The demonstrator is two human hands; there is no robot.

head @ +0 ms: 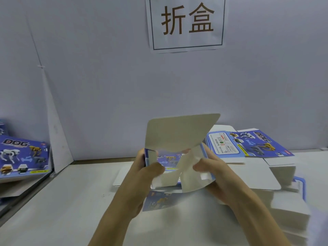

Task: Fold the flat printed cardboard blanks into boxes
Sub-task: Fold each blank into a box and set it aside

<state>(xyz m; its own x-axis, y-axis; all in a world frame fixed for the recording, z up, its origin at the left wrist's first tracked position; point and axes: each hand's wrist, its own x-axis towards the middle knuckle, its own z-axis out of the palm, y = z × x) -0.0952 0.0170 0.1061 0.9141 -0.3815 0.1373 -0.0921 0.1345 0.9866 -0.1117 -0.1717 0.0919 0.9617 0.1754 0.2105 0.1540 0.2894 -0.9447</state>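
While you hold the half-folded box (179, 137) up over the table (71, 201), your left hand (147, 167) grips its blue side and your right hand (209, 166) pinches a white flap (188, 164). I think you are closing one end; next, tuck that flap in. Flat blanks (248, 144) just to your right say "DOG". The wall sign (186, 23) reads "折盒".

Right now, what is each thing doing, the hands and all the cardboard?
Held blank, half folded, top flap standing up, off the table.
Left hand, gripping the blank's left edge.
Right hand, pinching a white flap on its right.
Stack of blanks, flat, printed side up, on the table.
Wall sign, stuck flat on the wall.
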